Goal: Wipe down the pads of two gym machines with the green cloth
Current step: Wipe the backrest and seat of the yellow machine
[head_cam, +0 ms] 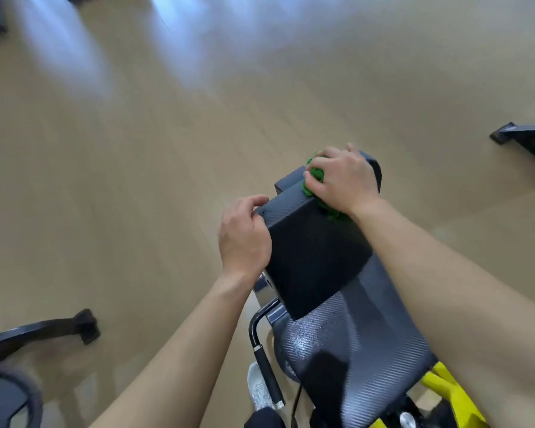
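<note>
Currently the right hand (342, 177) is clenched over the bunched green cloth (317, 174), pressing it onto the far end of the upper pad (312, 251). The pad's long axis runs away from the person, so the coming stroke likely draws back toward the body. The left hand (244, 236), the nearer one, grips the pad's left edge, while this boxy pad and the wider seat pad (352, 344) below show black, finely ribbed vinyl against the soft, crumpled cloth.

Bare left hand (244, 239) and right hand (343, 180), bare forearms (179, 344), 1 white mesh sneaker (257, 389), dark trouser leg (264, 419)
</note>
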`<state>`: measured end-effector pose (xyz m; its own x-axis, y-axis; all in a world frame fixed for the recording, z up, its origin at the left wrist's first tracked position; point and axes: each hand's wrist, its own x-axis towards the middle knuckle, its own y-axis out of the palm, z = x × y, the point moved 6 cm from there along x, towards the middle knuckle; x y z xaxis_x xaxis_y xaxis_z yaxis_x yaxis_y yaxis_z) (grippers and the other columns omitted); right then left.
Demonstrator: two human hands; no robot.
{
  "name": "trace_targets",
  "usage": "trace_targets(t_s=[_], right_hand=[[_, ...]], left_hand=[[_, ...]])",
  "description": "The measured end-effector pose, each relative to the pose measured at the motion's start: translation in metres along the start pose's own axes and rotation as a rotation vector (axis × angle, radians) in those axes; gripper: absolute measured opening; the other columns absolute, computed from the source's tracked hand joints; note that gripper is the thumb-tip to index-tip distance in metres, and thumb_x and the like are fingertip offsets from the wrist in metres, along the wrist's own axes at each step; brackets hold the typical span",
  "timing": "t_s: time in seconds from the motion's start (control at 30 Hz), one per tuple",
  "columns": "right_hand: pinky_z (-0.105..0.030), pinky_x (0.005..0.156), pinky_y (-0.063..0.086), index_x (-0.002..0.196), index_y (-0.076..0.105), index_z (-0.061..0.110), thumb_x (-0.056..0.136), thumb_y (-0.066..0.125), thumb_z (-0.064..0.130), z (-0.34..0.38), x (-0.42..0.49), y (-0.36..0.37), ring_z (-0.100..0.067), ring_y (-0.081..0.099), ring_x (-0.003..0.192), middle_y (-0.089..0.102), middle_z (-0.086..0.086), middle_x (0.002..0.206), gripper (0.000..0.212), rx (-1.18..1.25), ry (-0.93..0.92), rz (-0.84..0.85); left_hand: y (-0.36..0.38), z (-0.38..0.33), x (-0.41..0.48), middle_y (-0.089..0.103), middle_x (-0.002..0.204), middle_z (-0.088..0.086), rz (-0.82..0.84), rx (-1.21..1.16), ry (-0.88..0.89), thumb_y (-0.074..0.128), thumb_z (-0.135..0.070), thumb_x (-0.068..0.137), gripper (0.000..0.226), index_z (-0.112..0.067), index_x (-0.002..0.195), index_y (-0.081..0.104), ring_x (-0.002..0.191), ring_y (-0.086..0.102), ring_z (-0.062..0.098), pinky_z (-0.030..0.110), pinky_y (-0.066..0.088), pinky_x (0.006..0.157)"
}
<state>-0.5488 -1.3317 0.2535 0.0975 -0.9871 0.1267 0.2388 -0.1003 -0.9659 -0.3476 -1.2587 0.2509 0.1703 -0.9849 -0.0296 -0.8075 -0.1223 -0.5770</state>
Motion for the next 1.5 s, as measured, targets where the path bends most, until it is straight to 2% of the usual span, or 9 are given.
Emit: trace_targets(t_s=[0.13,0.3,0.47,0.63,0.8,1.0,1.1,1.23,1.5], right_hand=[[-0.041,0.097,0.048,0.106,0.077,0.028,0.093,0.057,0.045,-0.076,0.017,-0.014,-0.036,0.061,0.115,0.068,-0.002,0.122,0.030,0.167,0.203,0.009],[-0.033,0.090,0.044,0.119,0.072,0.027,0.098,0.049,0.049,-0.133,0.002,0.007,-0.030,0.062,0.114,0.072,-0.005,0.118,0.038,0.574,0.465,-0.012],[-0.037,0.107,0.040,0.135,0.063,0.022,0.102,0.044,0.040,-0.113,-0.024,0.015,-0.030,0.052,0.133,0.053,-0.006,0.148,0.042,0.565,0.261,-0.238],[-0.057,0.123,0.026,0.144,0.056,0.010,0.104,0.050,0.024,-0.030,-0.075,0.035,-0.051,0.028,0.148,0.038,-0.024,0.159,0.042,0.437,-0.051,-0.410],[-0.061,0.116,0.036,0.143,0.059,0.020,0.105,0.052,0.025,0.012,-0.087,0.051,-0.045,0.044,0.142,0.050,-0.017,0.154,0.039,0.222,-0.330,-0.499],[-0.053,0.120,0.033,0.142,0.057,0.015,0.105,0.041,0.029,-0.105,-0.035,0.044,-0.042,0.041,0.145,0.046,-0.019,0.155,0.042,0.484,0.153,-0.561],[-0.050,0.124,0.028,0.147,0.052,0.011,0.105,0.038,0.025,-0.098,-0.040,0.046,-0.047,0.029,0.150,0.036,-0.023,0.159,0.046,0.565,0.275,-0.553],[-0.061,0.121,0.027,0.146,0.049,0.005,0.107,0.043,0.017,-0.019,-0.070,0.062,-0.060,0.029,0.144,0.034,-0.036,0.155,0.040,0.518,0.118,-0.652],[-0.051,0.119,0.032,0.145,0.044,0.024,0.102,0.056,0.022,0.083,-0.130,0.108,-0.039,0.034,0.144,0.031,-0.010,0.154,0.045,0.377,-0.492,-0.636]], left_hand=[[0.015,-0.015,0.008,0.070,0.116,-0.008,-0.024,0.097,-0.035,0.035,-0.011,0.082,0.046,-0.025,0.109,0.071,0.112,0.060,0.016,0.045,0.045,0.103],[0.037,-0.026,-0.012,0.071,0.113,-0.007,-0.121,0.244,0.079,0.039,-0.012,0.083,0.042,-0.021,0.105,0.073,0.108,0.062,0.017,0.046,0.046,0.099],[0.041,-0.015,-0.038,0.066,0.122,-0.003,-0.280,0.129,0.019,0.040,0.000,0.085,0.044,-0.012,0.117,0.068,0.116,0.057,0.015,0.037,0.045,0.105],[0.031,-0.005,-0.061,0.058,0.126,-0.003,-0.418,0.203,-0.042,0.042,0.001,0.085,0.045,-0.014,0.123,0.063,0.120,0.049,0.014,0.019,0.034,0.108],[0.025,0.006,-0.088,0.052,0.117,-0.006,-0.458,0.305,-0.075,0.044,0.001,0.087,0.039,-0.021,0.115,0.060,0.113,0.046,0.012,0.014,0.032,0.098],[0.033,0.021,-0.110,0.051,0.096,-0.010,-0.455,0.297,-0.098,0.047,-0.006,0.092,0.020,-0.024,0.094,0.056,0.091,0.051,0.011,0.024,0.045,0.080],[0.037,0.025,-0.110,0.051,0.092,-0.010,-0.434,0.259,-0.110,0.048,-0.009,0.093,0.015,-0.022,0.092,0.056,0.086,0.051,0.011,0.023,0.045,0.076],[0.030,0.021,-0.098,0.051,0.090,-0.012,-0.426,0.204,-0.046,0.049,-0.009,0.092,0.015,-0.023,0.092,0.056,0.083,0.051,0.011,0.021,0.044,0.074],[0.015,0.026,-0.070,0.052,0.085,-0.009,-0.470,0.152,0.009,0.052,-0.014,0.089,0.010,-0.023,0.091,0.052,0.082,0.055,0.020,0.040,0.049,0.078]])
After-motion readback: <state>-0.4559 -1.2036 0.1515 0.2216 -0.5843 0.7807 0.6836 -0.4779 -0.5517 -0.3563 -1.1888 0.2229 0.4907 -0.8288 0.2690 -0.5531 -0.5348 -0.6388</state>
